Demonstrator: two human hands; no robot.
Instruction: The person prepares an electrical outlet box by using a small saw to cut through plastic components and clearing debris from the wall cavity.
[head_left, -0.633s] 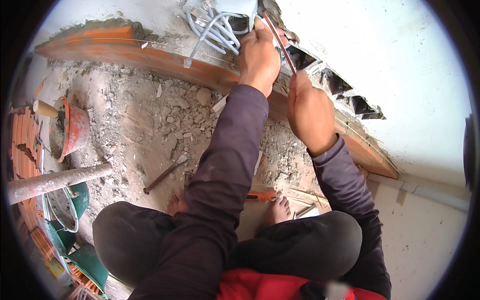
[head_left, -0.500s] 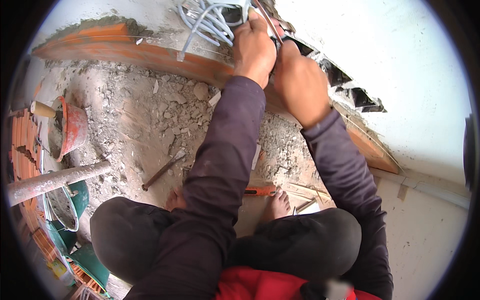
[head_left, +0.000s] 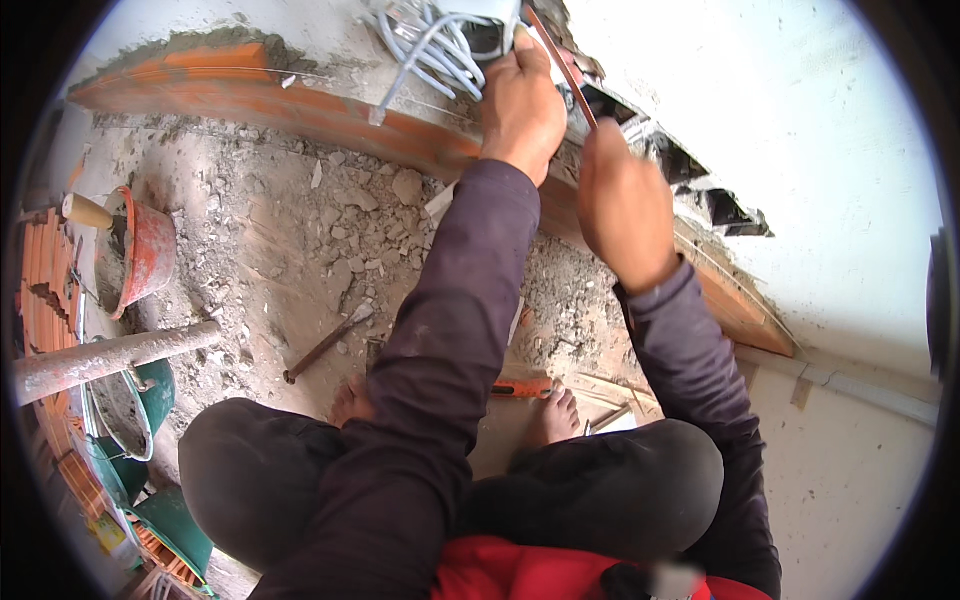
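At the top of the view, my left hand point(head_left: 525, 105) is closed against the edge of a white box-like piece point(head_left: 490, 8), its thumb pointing away from me. Grey cables point(head_left: 440, 50) lie looped beside that hand, one loose end hanging over the brick edge. My right hand point(head_left: 630, 205) is a fist around the near end of a thin reddish-brown strip point(head_left: 560, 62), which slants up and left past my left thumb. The strip's far end is by the white piece; what it touches there is too small to tell. Broken holes point(head_left: 675, 160) in the white wall lie beyond my right hand.
An orange brick ledge point(head_left: 370, 125) runs along the wall's foot. Rubble point(head_left: 350, 210) covers the floor, with a metal bar point(head_left: 325, 345) on it. An orange bucket point(head_left: 150, 255) with a wooden-handled tool, a crusted pole point(head_left: 120, 362), green buckets point(head_left: 175, 525) and bricks point(head_left: 45, 260) stand left.
My right hand has drawn back toward me and to the right with the strip, away from my left hand. More of the strip shows. My left hand keeps its hold on the white piece.
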